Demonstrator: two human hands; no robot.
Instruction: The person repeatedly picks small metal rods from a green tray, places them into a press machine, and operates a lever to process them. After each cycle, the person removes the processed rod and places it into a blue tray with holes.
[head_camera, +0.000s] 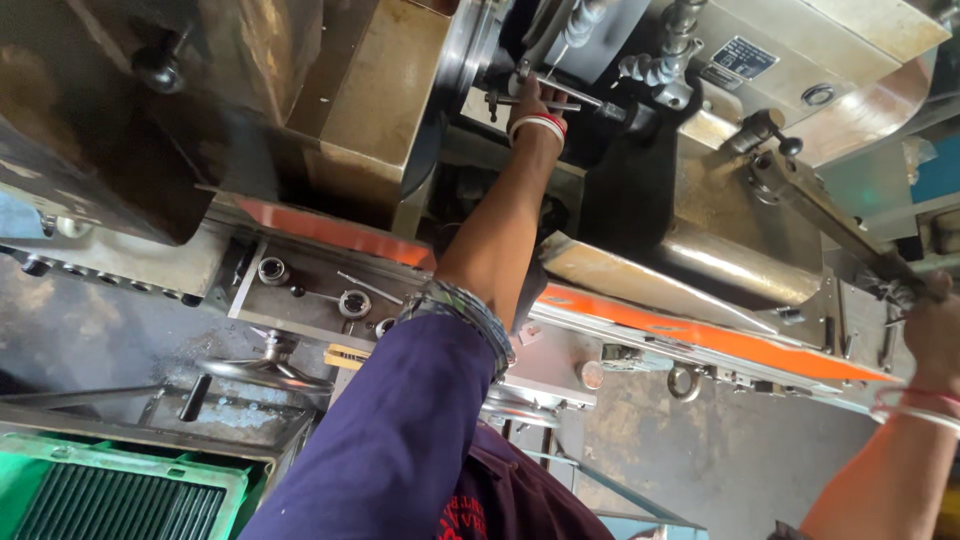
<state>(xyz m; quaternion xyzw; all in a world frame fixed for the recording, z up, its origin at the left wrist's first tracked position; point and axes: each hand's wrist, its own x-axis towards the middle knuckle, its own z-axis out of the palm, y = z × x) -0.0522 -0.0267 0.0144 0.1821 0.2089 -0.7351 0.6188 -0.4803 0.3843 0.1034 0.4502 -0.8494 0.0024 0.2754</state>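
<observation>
**Left hand at the machine's rod, right hand on the lever**

Nearest the camera are a green crate (100, 490) and a grey handwheel (265, 370). Beyond them is the machine's metal surface (300, 262), with loose steel rings (352, 303) lying on it.

The left hand (537, 100) reaches well past this into the dark gap beside the round chuck (468, 50). Its grip is curled closed on a thin metal rod (580, 95), which lies across the gap just below the ribbed hoses (650, 65).

The right hand (935, 330) is at the frame edge, at the end of a long lever (840, 225). I cannot tell how tightly it holds.

This looks like seating or adjusting the rod. Any next move calls for a steady left hand in that cramped gap and a gentle pull on the lever.
</observation>
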